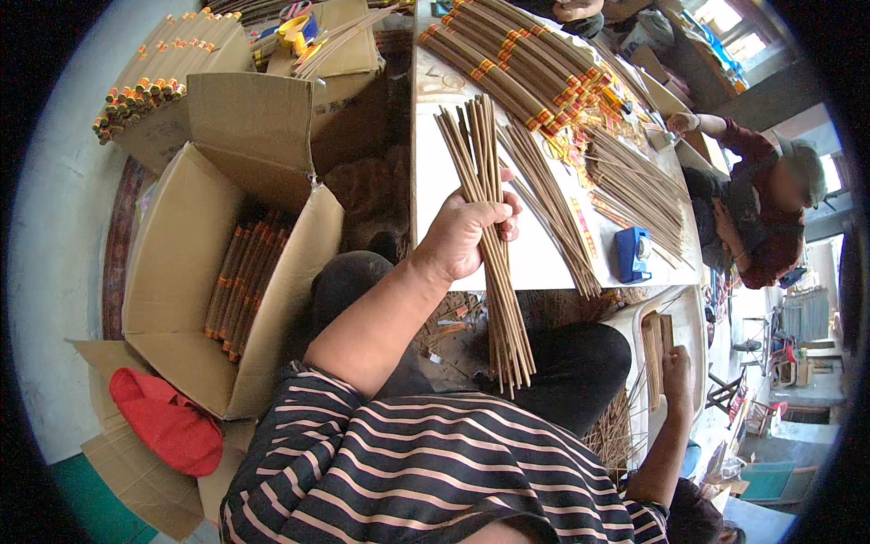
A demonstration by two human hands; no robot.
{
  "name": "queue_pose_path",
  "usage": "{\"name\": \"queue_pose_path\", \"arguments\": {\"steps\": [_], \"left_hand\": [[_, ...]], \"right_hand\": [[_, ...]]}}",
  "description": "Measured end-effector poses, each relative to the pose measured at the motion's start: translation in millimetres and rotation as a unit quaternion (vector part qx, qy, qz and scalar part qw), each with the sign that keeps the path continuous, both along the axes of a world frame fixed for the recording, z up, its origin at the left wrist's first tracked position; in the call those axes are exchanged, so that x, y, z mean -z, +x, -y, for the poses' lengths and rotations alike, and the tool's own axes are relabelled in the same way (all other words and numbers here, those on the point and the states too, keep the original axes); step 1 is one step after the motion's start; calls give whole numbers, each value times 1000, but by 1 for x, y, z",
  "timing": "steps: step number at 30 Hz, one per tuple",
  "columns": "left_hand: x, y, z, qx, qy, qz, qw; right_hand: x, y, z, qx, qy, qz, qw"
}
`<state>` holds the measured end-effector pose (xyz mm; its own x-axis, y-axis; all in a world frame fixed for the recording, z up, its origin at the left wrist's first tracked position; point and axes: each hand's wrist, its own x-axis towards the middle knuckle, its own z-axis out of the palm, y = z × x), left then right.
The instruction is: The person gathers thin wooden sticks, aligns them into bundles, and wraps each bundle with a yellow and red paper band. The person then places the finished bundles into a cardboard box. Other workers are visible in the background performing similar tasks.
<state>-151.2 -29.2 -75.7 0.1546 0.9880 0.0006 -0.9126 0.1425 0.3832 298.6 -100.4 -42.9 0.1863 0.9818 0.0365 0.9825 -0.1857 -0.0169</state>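
Observation:
My left hand (460, 234) is closed round a loose bundle of brown incense sticks (512, 335), which fan out above and below the fist. The bundle stands slanted in front of the white table's edge. My right hand (677, 374), off to the right, is curled beside a narrow wooden tray (654, 349) inside a white tub (625, 317). Whatever its fingers grip is hidden. More loose sticks (548, 199) lie on the white table (548, 263) just beyond my left hand.
Banded bundles of sticks (517, 63) cover the table's far part. A blue tape dispenser (632, 254) stands near its edge. An open cardboard box (172, 290) at left holds wrapped bundles (245, 286); a red cloth (168, 422) lies beside it. A co-worker (761, 199) sits at right.

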Motion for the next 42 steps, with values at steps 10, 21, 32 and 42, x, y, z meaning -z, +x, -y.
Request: {"name": "queue_pose_path", "arguments": {"steps": [10, 21, 32, 42], "left_hand": [[2, 12, 0, 24, -12, -69, 997], [7, 8, -4, 1, 24, -135, 991], [2, 8, -5, 20, -5, -53, 998], [4, 1, -6, -7, 9, -10, 1000]], "right_hand": [[-58, -263, -117, -246, -8, -415, 876], [-69, -347, -162, -298, -57, -355, 884], [-76, -351, -160, -292, -51, -406, 865], [-99, -336, -158, -298, 46, -561, 771]]}}
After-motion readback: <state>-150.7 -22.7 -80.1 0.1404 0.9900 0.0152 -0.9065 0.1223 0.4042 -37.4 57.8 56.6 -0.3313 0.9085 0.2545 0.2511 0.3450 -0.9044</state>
